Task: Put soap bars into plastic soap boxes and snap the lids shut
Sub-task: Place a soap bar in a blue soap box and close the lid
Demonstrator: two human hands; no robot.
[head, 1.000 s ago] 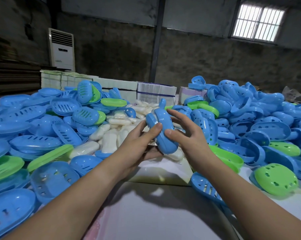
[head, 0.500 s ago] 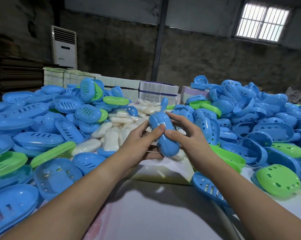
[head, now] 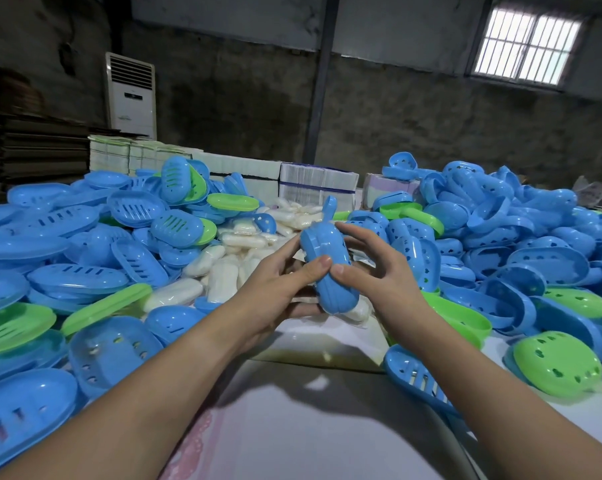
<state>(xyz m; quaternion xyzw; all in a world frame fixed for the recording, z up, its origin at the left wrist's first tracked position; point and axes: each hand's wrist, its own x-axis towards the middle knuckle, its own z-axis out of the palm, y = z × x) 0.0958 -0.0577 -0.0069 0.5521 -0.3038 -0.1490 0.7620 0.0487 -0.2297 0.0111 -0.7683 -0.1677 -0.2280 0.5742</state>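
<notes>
Both thumbs now meet on the blue box (head: 327,268) | left hand (head: 275,289) grips it | right hand (head: 379,271) grips it | soap bars (head: 223,271) behind

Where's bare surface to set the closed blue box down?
Free: the white table sheet nearest the person, between the forearms, bordered ahead by the clear soap bag and right by a slotted blue tray. Crowded: blue trays left, lid pile right, soap bars behind. Both left hand and right hand hold the blue soap box.
</notes>
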